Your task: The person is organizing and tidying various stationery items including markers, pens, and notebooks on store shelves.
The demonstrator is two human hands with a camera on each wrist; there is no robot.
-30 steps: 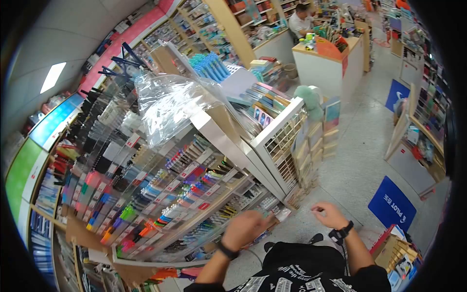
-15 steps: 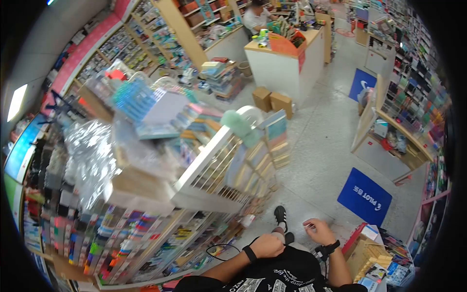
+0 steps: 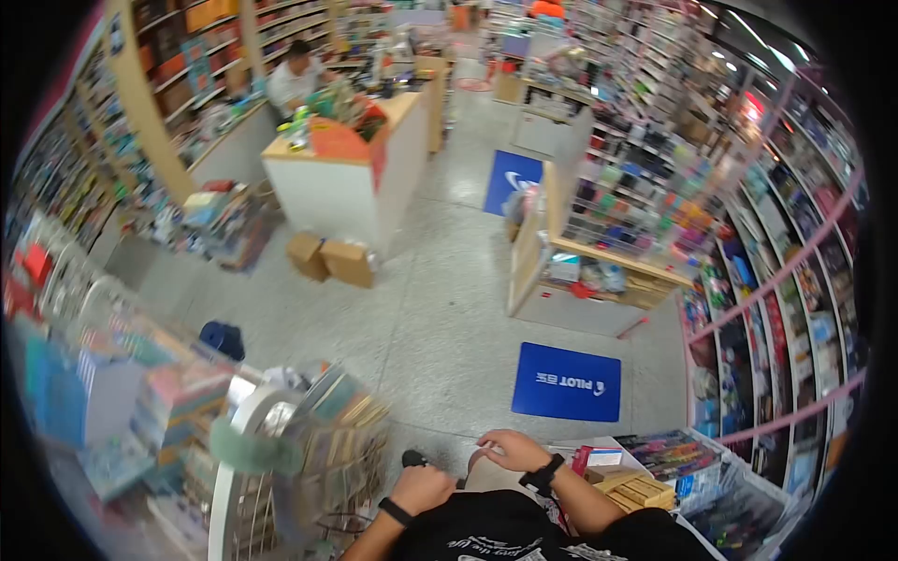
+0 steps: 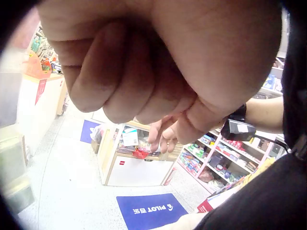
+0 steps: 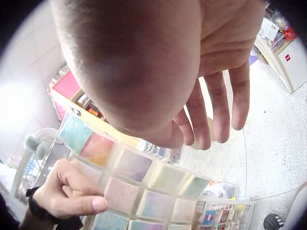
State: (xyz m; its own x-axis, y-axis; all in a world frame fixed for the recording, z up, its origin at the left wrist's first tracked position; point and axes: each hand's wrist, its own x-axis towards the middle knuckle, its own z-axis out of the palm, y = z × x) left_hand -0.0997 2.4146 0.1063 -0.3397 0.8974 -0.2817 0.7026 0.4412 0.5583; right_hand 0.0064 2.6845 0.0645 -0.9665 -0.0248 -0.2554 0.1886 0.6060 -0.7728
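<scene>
My left hand (image 3: 421, 489) is held in front of the black shirt, a dark band on its wrist. In the left wrist view its fingers (image 4: 93, 79) are curled in toward the palm, with no object visible in them. The right hand (image 3: 513, 451) is beside it, slightly higher, with a black watch (image 3: 543, 475) on the wrist. Its fingers (image 5: 218, 103) hang relaxed and slightly bent in the right wrist view, holding nothing. Nearest the left hand is a rack of pastel-coloured square pads (image 5: 122, 194).
A white wire rack (image 3: 224, 505) with a green fluffy band stands at left. Wooden and paper goods (image 3: 631, 488) fill a bin at right. Ahead lie a blue PILOT mat (image 3: 566, 383), cardboard boxes (image 3: 348, 265) and a counter (image 3: 323, 201), with a person (image 3: 295, 79) behind it.
The view has swung right, so the pen shelves have left the frame and the mat and counter have shifted left. Both hands have drawn closer together, still without anything in them.
</scene>
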